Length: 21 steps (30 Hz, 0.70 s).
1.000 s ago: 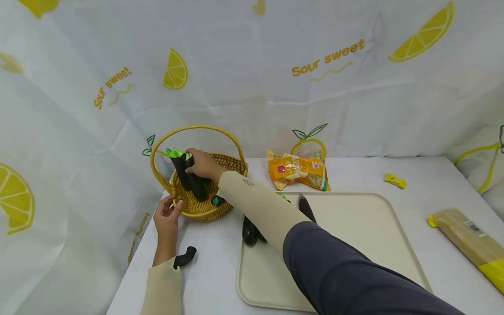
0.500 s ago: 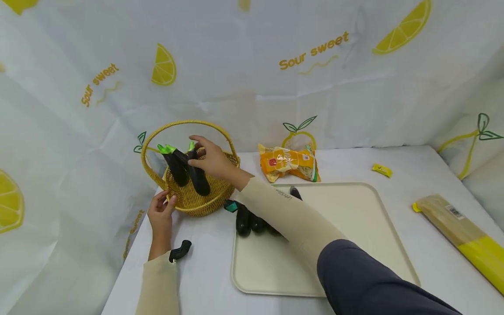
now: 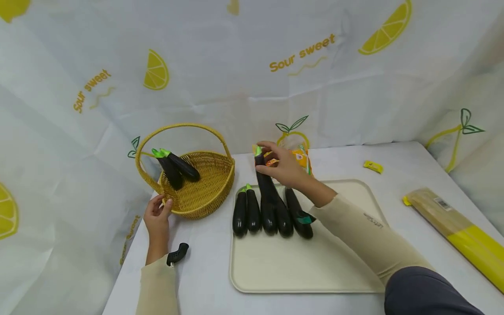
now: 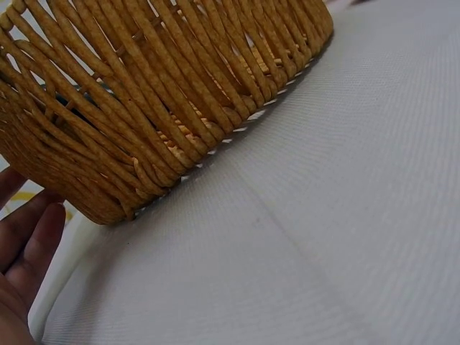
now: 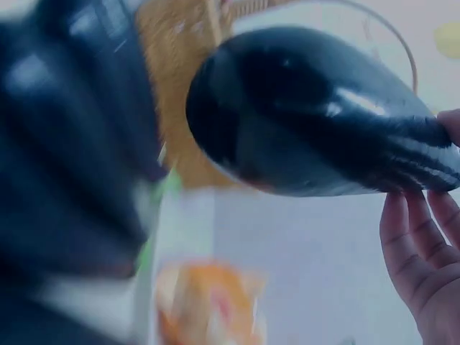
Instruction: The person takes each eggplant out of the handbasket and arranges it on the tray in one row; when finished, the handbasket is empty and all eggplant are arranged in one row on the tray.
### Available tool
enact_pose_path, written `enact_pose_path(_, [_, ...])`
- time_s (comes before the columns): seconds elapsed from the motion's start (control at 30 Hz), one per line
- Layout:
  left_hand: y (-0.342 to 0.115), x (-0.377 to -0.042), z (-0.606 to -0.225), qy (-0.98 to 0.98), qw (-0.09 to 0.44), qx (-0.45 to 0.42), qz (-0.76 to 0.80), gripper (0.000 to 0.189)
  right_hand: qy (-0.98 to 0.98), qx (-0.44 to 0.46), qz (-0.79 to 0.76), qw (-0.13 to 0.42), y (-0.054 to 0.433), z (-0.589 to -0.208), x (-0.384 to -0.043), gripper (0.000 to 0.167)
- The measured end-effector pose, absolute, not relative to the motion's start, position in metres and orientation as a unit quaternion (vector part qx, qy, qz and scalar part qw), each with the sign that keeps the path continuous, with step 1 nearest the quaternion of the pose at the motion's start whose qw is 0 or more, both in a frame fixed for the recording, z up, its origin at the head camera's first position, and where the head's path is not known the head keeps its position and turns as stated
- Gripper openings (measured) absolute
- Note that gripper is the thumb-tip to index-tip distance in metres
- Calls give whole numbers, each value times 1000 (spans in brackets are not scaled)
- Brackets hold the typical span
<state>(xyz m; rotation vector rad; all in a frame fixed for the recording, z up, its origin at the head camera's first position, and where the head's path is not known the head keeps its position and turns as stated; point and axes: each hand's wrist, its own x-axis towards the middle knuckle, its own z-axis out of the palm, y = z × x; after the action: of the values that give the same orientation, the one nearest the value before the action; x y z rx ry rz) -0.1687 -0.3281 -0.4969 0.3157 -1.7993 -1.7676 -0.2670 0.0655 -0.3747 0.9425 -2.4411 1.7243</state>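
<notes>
An orange bag [image 3: 304,158], small yellow packet [image 3: 373,166] and long package [image 3: 453,232] lie before a lemon-patterned sheet [image 3: 220,78].

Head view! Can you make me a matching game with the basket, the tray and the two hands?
Things:
1. basket
2. tray
3. right hand
4. left hand

Clues:
A. pinches a dark eggplant
B. is at the edge of the woven thing
C. golden, with a tall hoop handle
D. pale and flat

Pairs: 1-C, 2-D, 3-A, 4-B

Glossy black eggplant [image 3: 264,178], held stem-up
</notes>
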Motion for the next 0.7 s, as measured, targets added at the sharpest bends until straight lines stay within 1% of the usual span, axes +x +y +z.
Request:
enact_pose_path(0.17, [-328,-170,-497,-669,302,108,-671,40,-825,234,514,2,124,-387,-259,63])
enact_pose_path(0.3, [-328,-170,-493,-670,302,111,-669,41,-852,186,489,-18,157,-396,-252,64])
enact_pose_path(0.53, [-333,-169,-492,-673,302,127,-663,38,-851,113,506,-86,188,-422,-240,65])
enact_pose_path(0.7, [-329,-170,-497,-663,306,125,-672,35,-851,92,507,-104,200,-443,-235,64])
